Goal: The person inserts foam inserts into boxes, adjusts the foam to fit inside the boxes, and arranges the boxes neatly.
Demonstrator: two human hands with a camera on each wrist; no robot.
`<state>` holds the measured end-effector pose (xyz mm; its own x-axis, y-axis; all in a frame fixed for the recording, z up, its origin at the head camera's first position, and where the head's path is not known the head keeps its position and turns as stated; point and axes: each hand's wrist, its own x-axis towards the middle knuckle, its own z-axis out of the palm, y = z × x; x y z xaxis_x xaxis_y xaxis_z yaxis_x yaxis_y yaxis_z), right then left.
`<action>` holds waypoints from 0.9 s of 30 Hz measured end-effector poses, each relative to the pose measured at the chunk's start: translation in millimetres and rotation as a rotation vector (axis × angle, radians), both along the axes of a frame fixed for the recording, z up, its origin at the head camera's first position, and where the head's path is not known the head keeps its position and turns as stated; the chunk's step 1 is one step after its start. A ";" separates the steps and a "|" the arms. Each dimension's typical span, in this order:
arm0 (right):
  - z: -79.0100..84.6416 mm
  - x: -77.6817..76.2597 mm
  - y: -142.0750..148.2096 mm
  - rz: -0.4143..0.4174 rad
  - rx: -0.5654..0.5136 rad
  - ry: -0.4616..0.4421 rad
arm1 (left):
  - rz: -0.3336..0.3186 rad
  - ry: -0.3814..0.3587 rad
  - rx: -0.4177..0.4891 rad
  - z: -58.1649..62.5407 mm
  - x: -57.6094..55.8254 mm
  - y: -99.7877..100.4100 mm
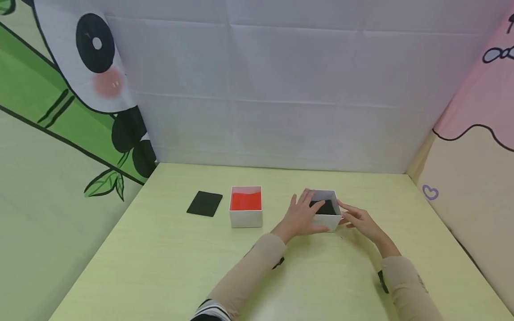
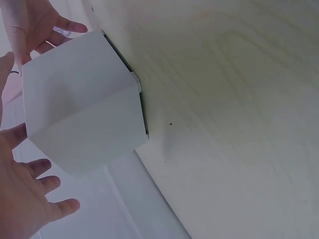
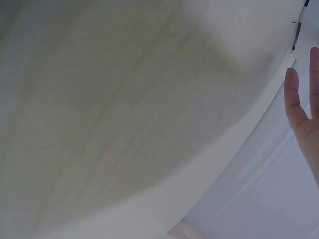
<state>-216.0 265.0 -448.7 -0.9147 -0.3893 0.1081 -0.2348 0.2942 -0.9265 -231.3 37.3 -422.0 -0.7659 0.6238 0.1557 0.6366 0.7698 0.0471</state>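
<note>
A white open-topped box (image 1: 324, 221) with a black square piece (image 1: 328, 207) inside stands on the right half of the table. My left hand (image 1: 302, 218) is at its left side, fingers spread and reaching over the rim, hiding part of the box. At the box's right wall is my right hand (image 1: 362, 223), its fingertips right at the side with the fingers loosely bent. In the left wrist view, the box's plain outer faces show between the two hands. Only a few fingers (image 3: 293, 99) of the right hand appear in the right wrist view.
Left of the hands stands a second white box (image 1: 246, 219) with a red piece (image 1: 246, 202) inside. Further left, a black square piece (image 1: 205, 203) lies flat on the pale yellow table (image 1: 160, 267). A white cloth backdrop (image 1: 281, 133) rises behind the table's far edge.
</note>
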 end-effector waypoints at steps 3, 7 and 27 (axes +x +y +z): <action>-0.5 0.3 0.7 0.000 -0.003 0.008 | -0.016 -0.004 0.042 0.7 3.4 -4.2; -1.3 0.5 1.3 0.007 -0.006 0.012 | -0.032 0.008 0.081 2.0 8.0 -8.9; -1.7 -0.4 1.0 -0.019 0.014 -0.005 | -0.076 -0.006 0.280 2.3 32.2 -39.1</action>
